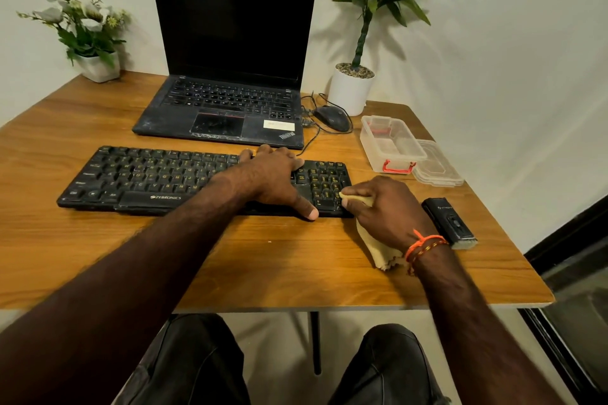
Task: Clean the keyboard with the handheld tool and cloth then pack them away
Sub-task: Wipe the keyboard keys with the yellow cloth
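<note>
Here the black keyboard (184, 179) lies flat on the wooden table (98, 240), its long edge parallel to the near table edge, directly in front of an open laptop (227, 76) with a dark screen. The left hand (273, 179) rests palm-down on the right-centre portion of the keyboard, fingers extended and spread over the far rows, thumb reaching past the near edge; it holds nothing. The right hand (385, 210) is curled round a pale yellow cloth (378, 250) and presses a bunched corner of it against the keys of the numeric pad at the keyboard's right end. The remainder of the cloth trails beneath the wrist onto the table. An orange thread band (424, 245) encircles the right wrist. Just to the right of that hand lies the black handheld tool (449, 222), flat on the table and untouched, its pale end pointing toward the near edge. Farther back on the right stands a clear plastic box (391, 143) with red latches, open, its clear lid (437, 166) lying beside it and touching it. A wired mouse (332, 118) sits right of the laptop, near a white pot holding a green plant (352, 89). A white-flowered plant (88, 33) occupies the far left corner.
</note>
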